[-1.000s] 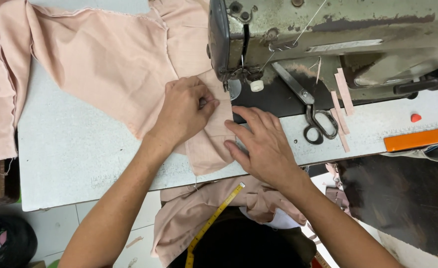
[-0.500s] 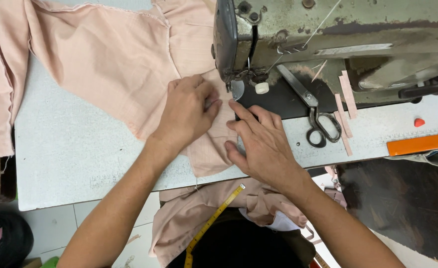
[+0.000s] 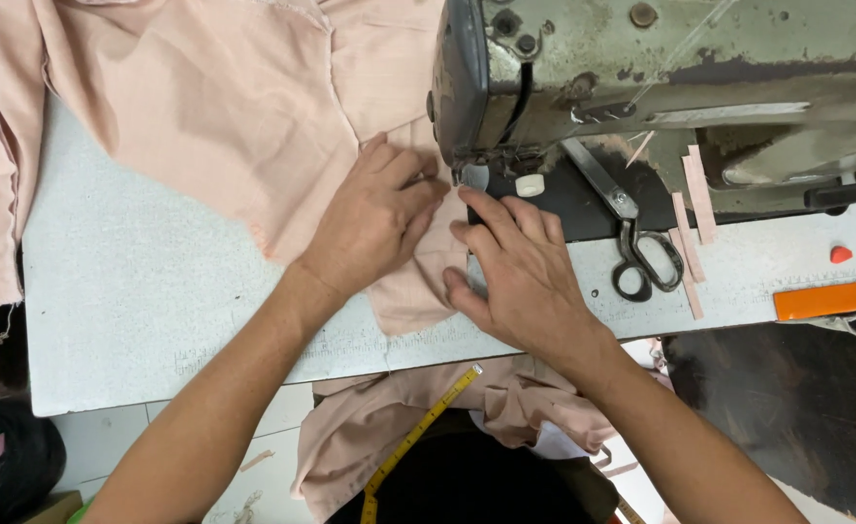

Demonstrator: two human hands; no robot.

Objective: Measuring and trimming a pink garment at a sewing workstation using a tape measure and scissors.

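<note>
Overhead view of a sewing station. The left hand (image 3: 379,218) lies flat on the pale pink fabric (image 3: 214,107), fingers close together and pressed down, fingertips just beside the presser foot (image 3: 468,175) of the grey industrial sewing machine (image 3: 661,78). The right hand (image 3: 520,267) rests on the same fabric's near edge, fingers spread moderately, index finger extended toward the foot; neither hand grips anything, both press the cloth against the white table (image 3: 137,301).

The fabric spreads up and to the left across the table, a narrow part lying under the hands and leading to the needle area, while more of it hangs off the near edge over the lap. Good guidance here likely calls for even pressure from both palms, the edge kept aligned, and fingertips clear of the needle.

Nearby: scissors (image 3: 641,257) on the machine bed just right of the right hand; thin pink fabric strips (image 3: 692,228) beside them; an orange ruler (image 3: 830,296) at the right; a yellow tape measure (image 3: 418,432) draped below the table edge. The machine head hides the needle itself.
</note>
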